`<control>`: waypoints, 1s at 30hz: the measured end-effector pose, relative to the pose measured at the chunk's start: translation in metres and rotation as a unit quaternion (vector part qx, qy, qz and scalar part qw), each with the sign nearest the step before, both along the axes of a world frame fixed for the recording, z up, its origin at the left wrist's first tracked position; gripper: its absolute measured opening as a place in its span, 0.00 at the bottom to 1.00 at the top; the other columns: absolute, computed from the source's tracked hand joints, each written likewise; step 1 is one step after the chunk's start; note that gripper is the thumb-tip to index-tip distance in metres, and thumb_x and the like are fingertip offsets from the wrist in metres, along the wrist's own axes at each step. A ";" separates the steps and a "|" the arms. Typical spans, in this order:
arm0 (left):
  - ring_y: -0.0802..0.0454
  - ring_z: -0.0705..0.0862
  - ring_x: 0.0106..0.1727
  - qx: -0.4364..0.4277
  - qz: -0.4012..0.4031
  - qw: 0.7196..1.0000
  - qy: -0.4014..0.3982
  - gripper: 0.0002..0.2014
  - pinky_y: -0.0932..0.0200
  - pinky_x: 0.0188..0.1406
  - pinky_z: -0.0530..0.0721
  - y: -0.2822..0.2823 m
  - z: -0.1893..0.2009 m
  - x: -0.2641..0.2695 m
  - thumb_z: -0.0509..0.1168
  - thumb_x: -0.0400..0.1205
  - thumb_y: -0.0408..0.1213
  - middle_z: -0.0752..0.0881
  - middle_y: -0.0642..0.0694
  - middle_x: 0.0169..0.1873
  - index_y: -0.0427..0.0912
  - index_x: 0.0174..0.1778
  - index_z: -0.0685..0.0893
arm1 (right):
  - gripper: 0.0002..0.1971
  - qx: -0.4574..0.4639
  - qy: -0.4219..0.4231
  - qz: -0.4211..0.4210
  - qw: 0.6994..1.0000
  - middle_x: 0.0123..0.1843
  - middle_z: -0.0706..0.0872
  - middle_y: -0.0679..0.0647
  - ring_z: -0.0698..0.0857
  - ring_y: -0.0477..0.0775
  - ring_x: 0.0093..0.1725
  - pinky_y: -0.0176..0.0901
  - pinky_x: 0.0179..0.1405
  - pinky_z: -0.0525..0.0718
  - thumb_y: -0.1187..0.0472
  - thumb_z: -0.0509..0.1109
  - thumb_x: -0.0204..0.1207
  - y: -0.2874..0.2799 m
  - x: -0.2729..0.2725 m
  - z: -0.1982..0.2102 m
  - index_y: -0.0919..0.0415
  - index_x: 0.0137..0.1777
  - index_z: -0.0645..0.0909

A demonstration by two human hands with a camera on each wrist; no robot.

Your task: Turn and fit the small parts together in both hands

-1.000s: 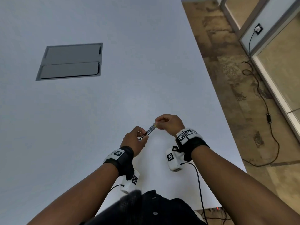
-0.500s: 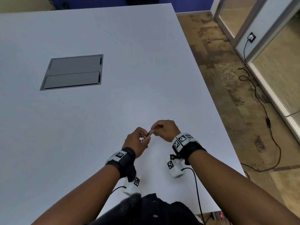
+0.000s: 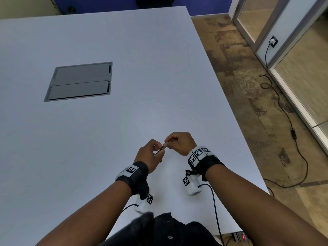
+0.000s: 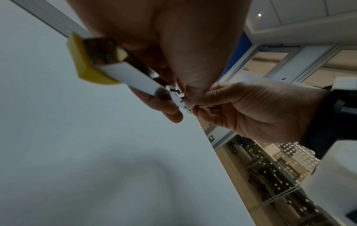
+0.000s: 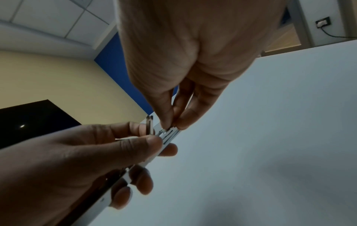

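Both hands hold a slim silver cutter-like tool [image 3: 160, 149] just above the white table [image 3: 124, 50], near its front right. My left hand [image 3: 150, 154] grips the body, fingers curled round it; the body [image 4: 131, 76] is silver with a yellow end cap [image 4: 81, 64]. My right hand [image 3: 174, 141] pinches the narrow slotted metal tip [image 5: 170, 135] between thumb and fingertips [image 5: 181, 123]. The same right hand [image 4: 251, 110] appears in the left wrist view, meeting the tip [image 4: 180, 99]. Most of the tool is hidden inside the left hand [image 5: 86, 152].
A grey flush hatch [image 3: 79, 81] is set in the table at the far left. The table's right edge [image 3: 230, 107] drops to a patterned floor with a black cable [image 3: 287, 118] running from a wall socket [image 3: 273, 41]. Glass partitions stand at the right.
The hands have drawn closer together, so less of the tool shows between them. The head view has tilted up and shows the far table edge.
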State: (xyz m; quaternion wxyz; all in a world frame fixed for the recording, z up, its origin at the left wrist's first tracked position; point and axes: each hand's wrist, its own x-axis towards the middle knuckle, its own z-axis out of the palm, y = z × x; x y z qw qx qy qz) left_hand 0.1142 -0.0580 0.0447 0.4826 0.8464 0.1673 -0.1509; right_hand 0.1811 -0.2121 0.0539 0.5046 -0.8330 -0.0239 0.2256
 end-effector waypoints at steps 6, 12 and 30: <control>0.51 0.94 0.38 0.000 0.000 1.000 -0.007 0.05 0.48 0.45 0.93 -0.001 0.002 0.000 0.69 0.82 0.46 0.88 0.52 0.52 0.51 0.49 0.81 | 0.06 -0.066 -0.067 0.015 0.995 0.45 0.86 0.54 0.83 0.46 0.41 0.32 0.42 0.77 0.63 0.78 0.67 0.004 0.002 -0.004 0.59 0.43 0.90; 0.52 0.94 0.36 -0.004 0.003 1.000 -0.016 0.04 0.46 0.46 0.94 0.000 0.006 0.001 0.70 0.82 0.45 0.89 0.55 0.51 0.52 0.48 0.82 | 0.22 -0.063 0.019 -0.027 0.997 0.61 0.73 0.55 0.80 0.49 0.53 0.40 0.50 0.80 0.58 0.77 0.67 0.005 0.001 -0.005 0.54 0.61 0.78; 0.52 0.93 0.35 -0.023 -0.011 0.999 -0.047 0.05 0.49 0.43 0.91 -0.002 0.015 0.002 0.71 0.82 0.43 0.91 0.53 0.52 0.49 0.49 0.82 | 0.15 0.225 0.271 -0.107 0.930 0.50 0.88 0.61 0.90 0.63 0.47 0.56 0.62 0.86 0.69 0.72 0.72 -0.006 0.003 0.018 0.62 0.58 0.79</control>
